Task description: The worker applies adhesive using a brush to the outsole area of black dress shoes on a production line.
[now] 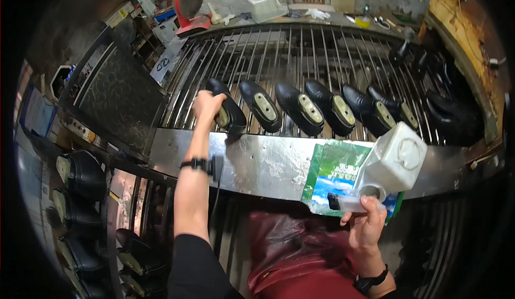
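My left hand [208, 106] is closed on a black shoe [235, 117], the leftmost in a row lying across metal bars. Beside it, several more black shoes [259, 107] rest with pale lasts showing in their openings. Low on the right, my right hand [366, 225] pinches the pale handle of a brush [348, 203] with dark bristles pointing left. Just beyond that hand, a white plastic container [399, 157] lies tilted, its round mouth toward the brush. Under the container is a green and blue printed plastic sheet [330, 165].
A steel ledge [257, 162] edges the rack of metal bars [257, 44]. More black shoes stand on lower racks [83, 175] at left and in a dark pile [453, 114] at right. A red fan [188, 6] and a clear plastic tub [267, 8] are at the back.
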Available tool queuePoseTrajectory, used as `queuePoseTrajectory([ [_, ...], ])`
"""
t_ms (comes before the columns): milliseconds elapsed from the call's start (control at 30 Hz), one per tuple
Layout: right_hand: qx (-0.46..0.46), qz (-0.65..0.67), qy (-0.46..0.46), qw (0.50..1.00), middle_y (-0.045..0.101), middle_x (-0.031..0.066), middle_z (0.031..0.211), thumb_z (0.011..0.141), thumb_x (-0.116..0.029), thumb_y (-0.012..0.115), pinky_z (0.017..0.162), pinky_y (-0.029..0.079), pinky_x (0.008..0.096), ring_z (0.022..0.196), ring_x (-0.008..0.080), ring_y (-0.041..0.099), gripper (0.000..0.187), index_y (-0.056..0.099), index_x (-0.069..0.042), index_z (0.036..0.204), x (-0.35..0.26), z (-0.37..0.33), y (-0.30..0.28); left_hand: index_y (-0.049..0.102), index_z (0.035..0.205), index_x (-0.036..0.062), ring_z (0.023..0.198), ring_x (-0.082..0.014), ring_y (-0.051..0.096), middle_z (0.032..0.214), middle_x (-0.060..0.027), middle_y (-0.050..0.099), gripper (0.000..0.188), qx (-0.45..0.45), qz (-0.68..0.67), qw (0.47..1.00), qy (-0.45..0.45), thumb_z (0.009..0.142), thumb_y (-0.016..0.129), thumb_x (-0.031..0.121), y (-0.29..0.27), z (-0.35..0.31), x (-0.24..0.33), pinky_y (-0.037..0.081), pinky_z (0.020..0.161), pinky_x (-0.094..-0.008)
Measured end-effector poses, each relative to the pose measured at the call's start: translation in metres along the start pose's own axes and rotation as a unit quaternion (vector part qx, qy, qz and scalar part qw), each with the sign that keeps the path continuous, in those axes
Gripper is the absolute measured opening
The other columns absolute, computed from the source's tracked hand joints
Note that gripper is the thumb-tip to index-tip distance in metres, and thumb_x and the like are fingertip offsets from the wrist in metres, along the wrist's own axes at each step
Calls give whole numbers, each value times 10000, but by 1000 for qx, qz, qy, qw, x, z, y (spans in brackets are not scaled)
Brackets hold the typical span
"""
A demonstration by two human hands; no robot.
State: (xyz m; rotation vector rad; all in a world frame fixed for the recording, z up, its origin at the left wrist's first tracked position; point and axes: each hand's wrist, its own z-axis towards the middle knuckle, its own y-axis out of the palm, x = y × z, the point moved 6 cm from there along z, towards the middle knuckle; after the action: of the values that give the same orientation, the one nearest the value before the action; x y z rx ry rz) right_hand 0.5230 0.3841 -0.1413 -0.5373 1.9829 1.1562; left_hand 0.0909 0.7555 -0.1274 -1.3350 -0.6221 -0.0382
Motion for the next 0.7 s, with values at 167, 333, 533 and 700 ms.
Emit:
queuePoseTrajectory([
  [167,25,-42,3,999,702,161,741,971,-169,687,442,553,401,521,274,665,197,609,-26,860,10,1,5,767,1249,59,1243,-393,704,1330,-225,724,602,-45,85,995,-32,798,810,454,58,7,33,566,1056,-489],
  [333,31,-103,-19,994,705,109,807,982,-264,692,458,529,354,543,216,643,219,641,-51,996,24,7,5,706,1295,-27,1160,-457,710,1239,-270,736,745,-10,-93,995,-37,863,765,577,52,-63,-16,570,988,-505],
  [533,-10,-114,17,993,724,36,903,1008,-344,704,556,473,278,649,153,620,303,705,-68,1134,17,24,-39,720,1114,-28,1137,-452,648,1186,-238,728,280,311,-62,944,86,921,722,175,-12,-365,-149,475,1054,-538],
  [700,59,-129,-14,990,734,70,972,1004,-319,713,548,442,271,637,160,612,277,678,-64,1107,7,11,-67,709,1211,-33,1209,-465,660,1272,-299,697,418,99,287,855,-420,934,703,280,-118,-500,-366,485,1061,-560],
])
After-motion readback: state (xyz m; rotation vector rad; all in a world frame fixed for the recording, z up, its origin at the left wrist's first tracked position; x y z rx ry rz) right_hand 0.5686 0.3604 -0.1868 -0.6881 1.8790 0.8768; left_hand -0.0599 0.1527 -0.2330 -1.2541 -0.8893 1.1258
